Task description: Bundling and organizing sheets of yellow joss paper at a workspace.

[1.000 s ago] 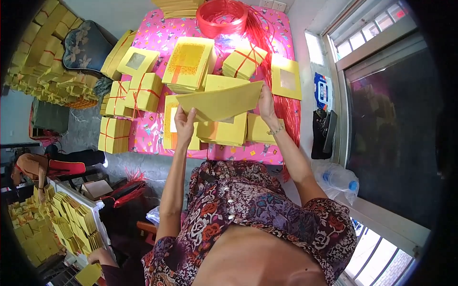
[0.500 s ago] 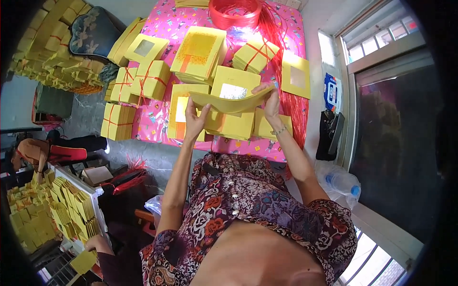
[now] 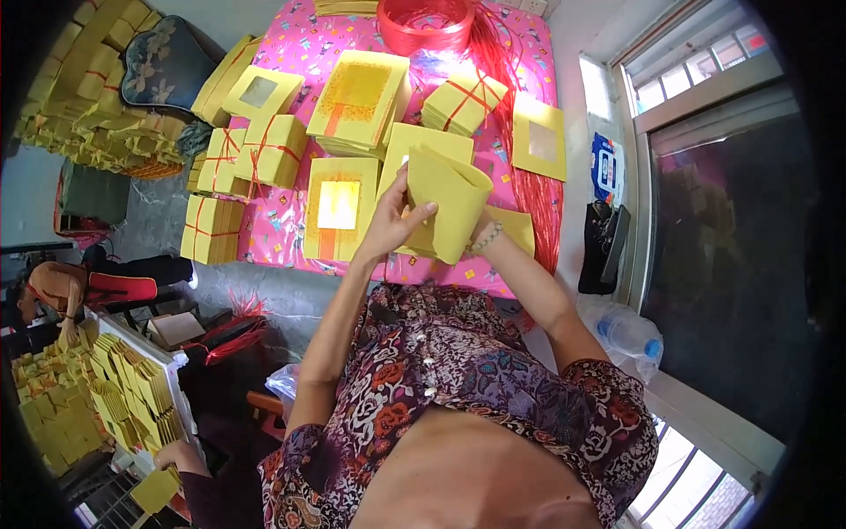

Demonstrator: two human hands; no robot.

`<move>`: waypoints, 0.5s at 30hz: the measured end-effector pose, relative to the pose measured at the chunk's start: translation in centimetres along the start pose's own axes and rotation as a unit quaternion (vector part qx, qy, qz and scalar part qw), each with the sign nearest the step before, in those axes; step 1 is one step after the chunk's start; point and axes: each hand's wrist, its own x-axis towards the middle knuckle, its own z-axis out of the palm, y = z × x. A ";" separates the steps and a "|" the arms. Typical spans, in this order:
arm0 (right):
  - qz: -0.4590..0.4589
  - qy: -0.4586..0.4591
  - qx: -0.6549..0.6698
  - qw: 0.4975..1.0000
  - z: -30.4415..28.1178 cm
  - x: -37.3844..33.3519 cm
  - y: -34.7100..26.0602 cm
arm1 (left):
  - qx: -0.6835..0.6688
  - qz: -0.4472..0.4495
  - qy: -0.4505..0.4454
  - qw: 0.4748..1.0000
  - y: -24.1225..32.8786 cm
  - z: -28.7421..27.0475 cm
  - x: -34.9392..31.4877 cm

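My left hand [image 3: 394, 221] grips the left side of a bent piece of yellow paper [image 3: 451, 203], its thumb lying across the front. The paper's upper part curls over toward the right; whether it is one sheet or several I cannot tell. At its lower right side my right hand [image 3: 483, 231] holds it from behind, with most of the fingers hidden. Behind the paper lies a yellow stack with a pale square [image 3: 432, 132], partly covered. Left of my hands is another yellow stack with a bright foil square [image 3: 338, 206].
On the pink patterned table cover [image 3: 286, 225] stand yellow bundles tied with red strips [image 3: 273, 152] and a coil of red plastic strip [image 3: 425, 26]. A window [image 3: 723, 229] is at the right. At the lower left, another person's hand [image 3: 181, 456] is beside yellow stacks [image 3: 132, 388].
The yellow paper, held out level between both hands before, is now upright and bent over. My right hand has moved left and down behind it; my left hand has moved right.
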 end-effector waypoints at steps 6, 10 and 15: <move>0.086 0.102 -0.046 0.990 2.8 -1.9 1.2 | 0.096 0.069 0.024 0.993 -0.9 0.5 -0.3; 0.057 0.068 -0.076 0.993 6.7 -1.8 -0.7 | -0.026 0.030 0.026 0.999 -1.0 0.7 -0.2; 0.140 0.023 0.073 0.987 4.1 -2.2 -1.2 | -0.121 -0.071 0.065 0.988 0.8 1.1 -0.5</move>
